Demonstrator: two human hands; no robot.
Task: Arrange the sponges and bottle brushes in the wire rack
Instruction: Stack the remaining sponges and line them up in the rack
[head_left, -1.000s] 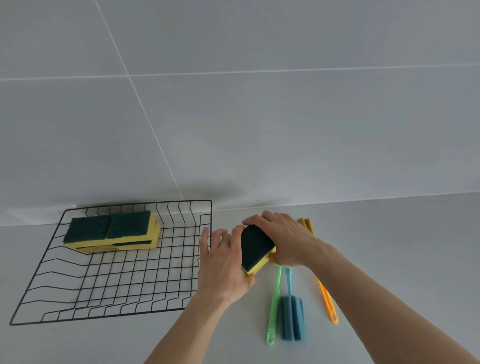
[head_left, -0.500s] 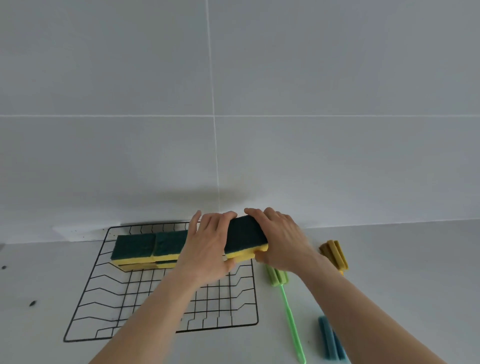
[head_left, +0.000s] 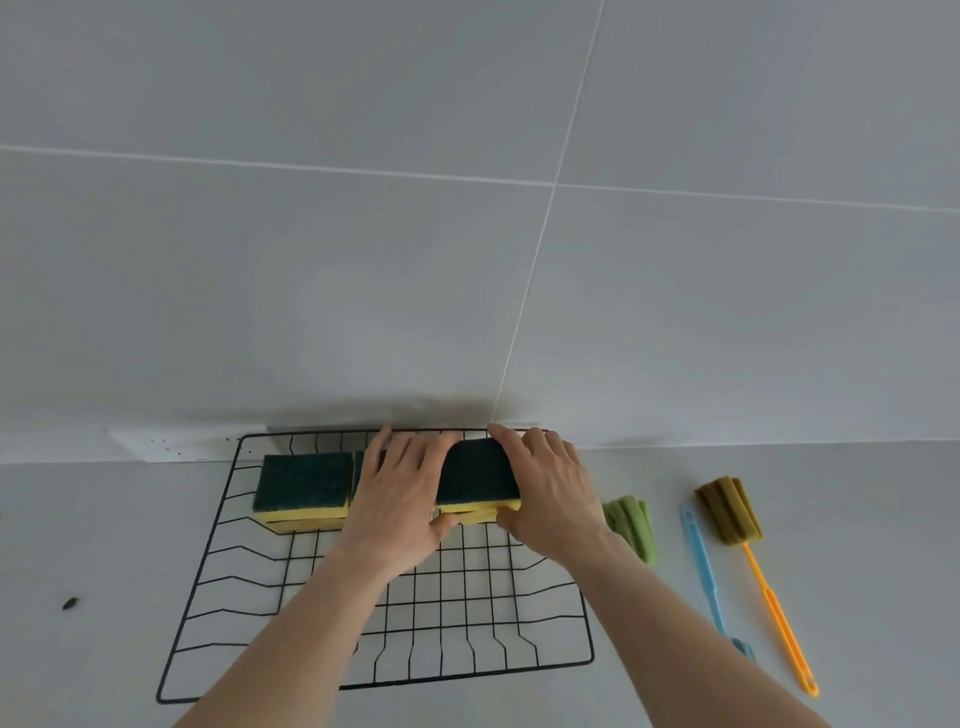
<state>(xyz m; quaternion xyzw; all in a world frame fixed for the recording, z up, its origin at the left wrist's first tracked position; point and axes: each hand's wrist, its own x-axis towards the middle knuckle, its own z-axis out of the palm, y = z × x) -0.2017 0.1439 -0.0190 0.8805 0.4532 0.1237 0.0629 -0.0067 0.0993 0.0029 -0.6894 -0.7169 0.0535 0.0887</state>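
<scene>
A black wire rack (head_left: 540, 652) lies on the grey counter against the wall. Yellow sponges with dark green tops (head_left: 304, 486) sit stacked along its back left. Both hands hold another stack of green-topped sponges (head_left: 475, 475) at the rack's back right: my left hand (head_left: 402, 499) grips its left end, my right hand (head_left: 545, 493) its right end. To the right of the rack lie a green bottle brush (head_left: 631, 522), a blue bottle brush (head_left: 704, 571) and an orange-handled bottle brush (head_left: 732, 512) with an olive foam head.
The tiled wall (head_left: 467, 260) rises directly behind the rack. A small dark speck (head_left: 69, 603) lies on the counter at far left. My right forearm covers part of the green brush's handle.
Both hands carried the sponge stack from beside the brushes leftward into the rack, setting it at the back right beside the earlier stacks. The camera view shifted with them.
</scene>
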